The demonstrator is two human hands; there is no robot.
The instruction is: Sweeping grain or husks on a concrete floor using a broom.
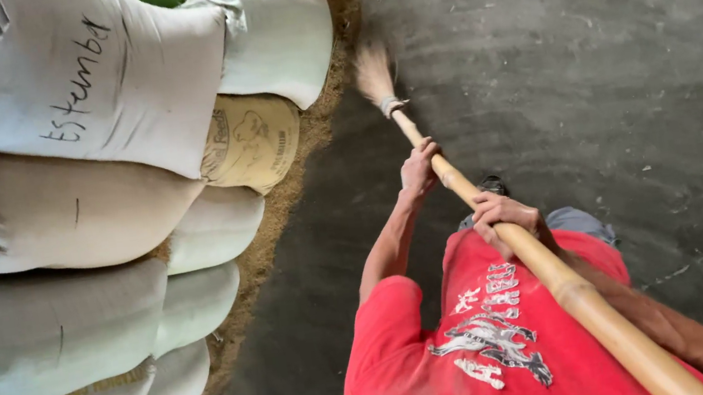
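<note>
Both hands on the broom pole [555,274]: left hand [418,170] lower, right hand [501,215] above it, each grip closed tight. Bristles [373,71] on the floor [606,52], beside the husk strip [280,207] edging the stacked sacks [83,180].

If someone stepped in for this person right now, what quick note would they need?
Left hand: gripping the bamboo broom handle lower down, nearer the bristles.
Right hand: gripping the handle higher up.
Bristles are on the concrete floor, beside the husk line along the stacked sacks.
Done: open floor looks mostly swept.
Left: husk along the sacks' edge.
</note>
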